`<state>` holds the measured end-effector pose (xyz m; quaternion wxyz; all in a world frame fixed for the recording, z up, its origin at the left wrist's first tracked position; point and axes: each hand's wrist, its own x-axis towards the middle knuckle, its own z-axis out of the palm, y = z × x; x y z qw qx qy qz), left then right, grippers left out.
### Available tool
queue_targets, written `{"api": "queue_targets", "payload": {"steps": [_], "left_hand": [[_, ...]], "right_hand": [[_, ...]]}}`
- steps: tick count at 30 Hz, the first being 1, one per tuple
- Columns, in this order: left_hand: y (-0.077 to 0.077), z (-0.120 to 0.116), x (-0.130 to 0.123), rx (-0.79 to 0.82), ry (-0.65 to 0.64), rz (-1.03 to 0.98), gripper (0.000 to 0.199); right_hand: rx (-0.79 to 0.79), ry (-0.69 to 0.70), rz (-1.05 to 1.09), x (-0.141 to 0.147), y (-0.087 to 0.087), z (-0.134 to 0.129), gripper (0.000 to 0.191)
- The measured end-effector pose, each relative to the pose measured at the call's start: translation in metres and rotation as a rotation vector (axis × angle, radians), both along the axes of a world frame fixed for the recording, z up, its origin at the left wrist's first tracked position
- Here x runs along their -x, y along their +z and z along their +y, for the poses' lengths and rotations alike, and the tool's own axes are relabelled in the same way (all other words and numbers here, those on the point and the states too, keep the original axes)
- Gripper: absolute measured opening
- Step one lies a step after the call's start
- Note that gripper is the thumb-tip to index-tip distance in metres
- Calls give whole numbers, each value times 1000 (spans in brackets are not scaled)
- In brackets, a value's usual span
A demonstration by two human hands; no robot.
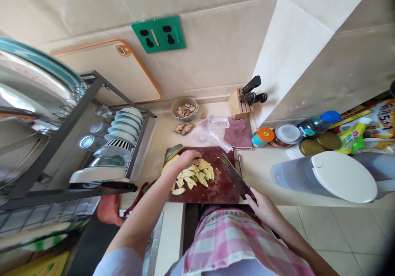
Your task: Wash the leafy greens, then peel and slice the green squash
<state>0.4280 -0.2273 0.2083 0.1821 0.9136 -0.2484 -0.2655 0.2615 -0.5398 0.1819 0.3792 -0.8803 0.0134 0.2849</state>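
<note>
My right hand (261,205) is closed round the handle of a cleaver (233,176). Its broad dark blade slants over the right side of a dark red cutting board (212,193). Pale yellow, green-edged squash slices (197,174), probably zucchini, lie heaped in the middle of the board. My left hand (189,158) is at the top of this heap, its fingers curled together; what they hold, if anything, is hidden. A larger green-skinned squash piece (174,151) lies at the board's upper left, partly behind my left forearm.
Behind the board are a bowl of garlic (185,108), ginger (184,128), a clear plastic bag (216,130), a mauve cloth (239,134) and a knife block (239,103). A dish rack (101,87) stands left; jars and a lidded pitcher (342,177) stand right.
</note>
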Motion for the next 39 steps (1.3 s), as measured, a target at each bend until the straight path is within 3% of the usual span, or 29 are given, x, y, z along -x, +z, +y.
{"api": "queue_targets", "payload": {"steps": [3, 5, 14, 27, 32, 36, 39], "left_hand": [[-1, -10, 1, 30, -84, 27, 25], [-3, -15, 5, 5, -65, 18, 30], [-7, -19, 18, -139, 257, 50, 21], [-19, -32, 26, -84, 164, 56, 31], [-10, -34, 25, -77, 157, 55, 25], [1, -51, 28, 25, 230, -45, 15], [-2, -73, 42, 128, 288, -195, 12]], "right_hand": [[5, -4, 8, 0, 1, 0, 41], [12, -5, 13, -1, 2, 1, 41], [-25, -28, 5, 1, -1, 0, 39], [-3, -22, 1, -1, -1, 1, 37], [-11, -19, -7, -1, -2, 0, 37], [-19, -32, -11, -2, 1, 0, 37], [-41, -24, -36, -2, 6, 2, 35]]}}
